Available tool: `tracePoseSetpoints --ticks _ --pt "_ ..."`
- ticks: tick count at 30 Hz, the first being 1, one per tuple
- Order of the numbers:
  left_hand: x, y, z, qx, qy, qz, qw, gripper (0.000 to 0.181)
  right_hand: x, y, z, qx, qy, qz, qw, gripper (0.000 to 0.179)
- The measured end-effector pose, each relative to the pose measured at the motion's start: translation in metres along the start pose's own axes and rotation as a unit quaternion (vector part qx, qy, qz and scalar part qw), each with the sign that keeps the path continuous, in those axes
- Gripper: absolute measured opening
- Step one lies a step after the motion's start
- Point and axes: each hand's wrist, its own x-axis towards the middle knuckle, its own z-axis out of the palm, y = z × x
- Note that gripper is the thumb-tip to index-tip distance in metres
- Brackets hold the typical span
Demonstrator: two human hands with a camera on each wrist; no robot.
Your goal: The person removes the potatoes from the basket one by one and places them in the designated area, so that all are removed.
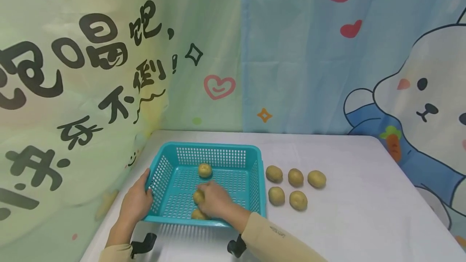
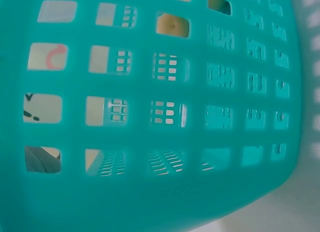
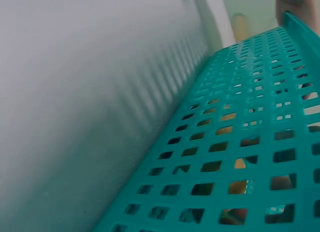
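Observation:
A turquoise plastic basket (image 1: 233,181) with slotted walls lies on the table. The left hand (image 1: 136,201) grips its left side at the rim. Inside the basket, the right hand (image 1: 214,200) holds a potato (image 1: 198,197) with curled fingers, low over the basket floor. Behind that hand lies one potato (image 1: 204,170); another potato (image 1: 198,214) sits near the front wall, partly hidden. In the left wrist view the basket wall (image 2: 135,197) fills most of the picture. The right wrist view looks along the outside of the front wall (image 3: 250,137), so the fingers are hidden there.
To the right of the basket, several potatoes (image 1: 296,178) lie in two loose rows on the white tablecloth (image 1: 349,197). A printed curtain (image 1: 287,51) hangs behind the table. Dark wrist-camera mounts (image 1: 143,244) sit at both wrists.

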Motion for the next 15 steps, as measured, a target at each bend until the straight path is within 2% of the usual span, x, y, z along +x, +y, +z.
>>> tracePoseSetpoints --ticks 6,11,15 --pt "-0.0008 -0.0019 0.0006 -0.001 0.001 0.005 1.0 0.06 0.0008 0.0013 0.0038 -0.03 -0.022 -0.033 0.9988 0.053" --pt "0.0001 -0.0023 0.0002 -0.002 0.004 0.012 0.9999 0.061 0.0013 0.0008 0.0046 -0.031 -0.026 -0.038 0.9984 0.047" --pt "0.0003 -0.0017 0.0009 -0.001 0.004 0.009 1.0 0.061 0.0005 0.0009 0.0042 -0.029 -0.014 -0.035 0.9989 0.044"
